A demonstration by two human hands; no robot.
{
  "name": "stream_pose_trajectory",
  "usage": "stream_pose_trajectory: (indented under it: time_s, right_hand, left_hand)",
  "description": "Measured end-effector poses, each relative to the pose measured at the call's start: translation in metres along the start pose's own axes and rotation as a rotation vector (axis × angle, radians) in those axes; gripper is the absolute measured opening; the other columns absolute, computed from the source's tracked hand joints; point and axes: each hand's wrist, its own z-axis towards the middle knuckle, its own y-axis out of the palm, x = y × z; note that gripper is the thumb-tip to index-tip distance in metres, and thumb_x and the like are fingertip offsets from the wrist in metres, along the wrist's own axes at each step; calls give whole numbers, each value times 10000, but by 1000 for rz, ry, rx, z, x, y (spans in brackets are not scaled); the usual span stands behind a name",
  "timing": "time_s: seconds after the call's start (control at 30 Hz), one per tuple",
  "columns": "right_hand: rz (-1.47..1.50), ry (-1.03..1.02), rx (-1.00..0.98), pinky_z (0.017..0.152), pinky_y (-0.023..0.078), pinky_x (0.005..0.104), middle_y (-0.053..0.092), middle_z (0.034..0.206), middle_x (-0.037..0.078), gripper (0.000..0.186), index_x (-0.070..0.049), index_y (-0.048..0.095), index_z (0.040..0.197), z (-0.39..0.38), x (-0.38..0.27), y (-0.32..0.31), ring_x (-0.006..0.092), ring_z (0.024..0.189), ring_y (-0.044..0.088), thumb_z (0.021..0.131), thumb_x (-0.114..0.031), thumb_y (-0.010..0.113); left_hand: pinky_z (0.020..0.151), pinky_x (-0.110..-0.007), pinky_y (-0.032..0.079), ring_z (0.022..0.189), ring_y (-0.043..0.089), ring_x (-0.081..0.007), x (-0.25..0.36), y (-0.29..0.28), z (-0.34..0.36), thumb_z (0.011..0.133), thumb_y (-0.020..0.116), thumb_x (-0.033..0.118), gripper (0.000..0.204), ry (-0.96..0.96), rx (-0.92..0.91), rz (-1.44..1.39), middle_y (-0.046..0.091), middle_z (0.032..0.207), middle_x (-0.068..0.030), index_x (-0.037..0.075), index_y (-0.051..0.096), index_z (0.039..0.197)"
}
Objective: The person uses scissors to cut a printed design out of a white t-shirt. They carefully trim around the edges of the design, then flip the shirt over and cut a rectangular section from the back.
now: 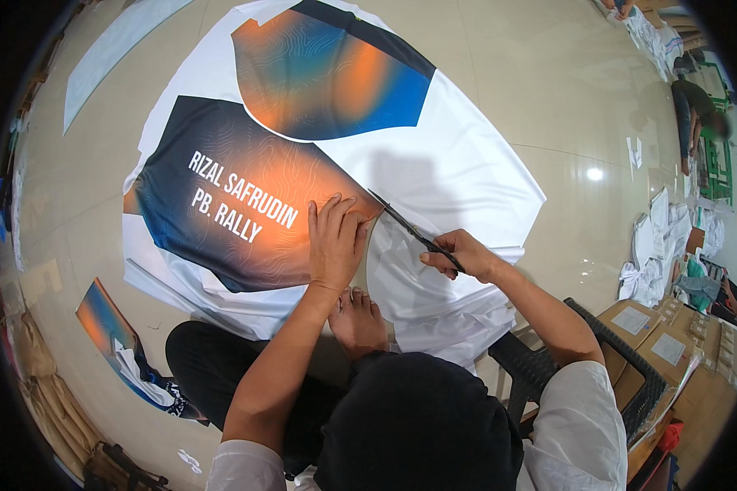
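My left hand (pixel 336 237) lies with fingers spread on a printed fabric piece (pixel 254 164) in dark navy and orange with white lettering, near its right edge. My right hand (pixel 454 252) grips black scissors (pixel 400 214), their blades at that piece's right edge. Both rest over a large white fabric sheet (pixel 467 172) on the floor. Above the lettered piece lies a second panel (pixel 327 74) in blue and orange with a dark band. My bare foot (pixel 356 323) is just below my left hand.
A dark plastic chair (pixel 639 393) and cardboard boxes (pixel 671 356) stand at lower right. Loose printed cloth (pixel 110 335) lies at lower left. White cloth piles (pixel 655 245) are at right. Another person (pixel 692 114) bends at upper right. A white piece (pixel 98 74) lies at upper left.
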Motion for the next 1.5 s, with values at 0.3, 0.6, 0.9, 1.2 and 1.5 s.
stream_pose_trajectory:
  time_s: [0.3,0.6,0.9,1.2,1.5]
  right_hand:
    - [-50,3,20,492,413,276,590,628,-7,411,-40,709,812,1,1,0,91,520,543,955,-387,879]
    - [-89,-6,25,471,382,272,569,566,-12,391,-51,684,758,-3,-1,-1,84,478,513,960,-331,870]
    - [-108,-12,44,465,373,271,567,546,-9,393,-54,672,711,-5,-1,1,80,471,512,956,-294,864]
    - [-107,-11,38,473,372,273,569,559,-8,368,-60,678,728,-3,-4,1,82,478,508,953,-288,858]
    - [-57,-26,42,477,372,278,566,576,-6,435,-70,649,692,11,-13,5,86,479,495,916,-354,891]
  left_hand:
    - [1262,-679,279,1437,532,-374,0,0,0,957,760,135,193,-5,-8,7,628,1417,-100,105,676,1128]
    - [1259,-683,281,1437,531,-382,0,-1,0,964,753,141,192,-1,-14,10,628,1415,-104,101,675,1135]
    - [1259,-689,282,1441,526,-382,-1,0,0,964,745,128,179,-6,-10,1,621,1422,-107,103,677,1128]
    - [1269,-682,271,1440,529,-374,-1,0,0,966,748,133,178,-6,-2,-1,619,1422,-102,98,681,1127]
    - [1269,-681,273,1435,534,-373,-1,-1,0,965,747,137,179,-13,-9,-15,619,1426,-98,99,686,1128]
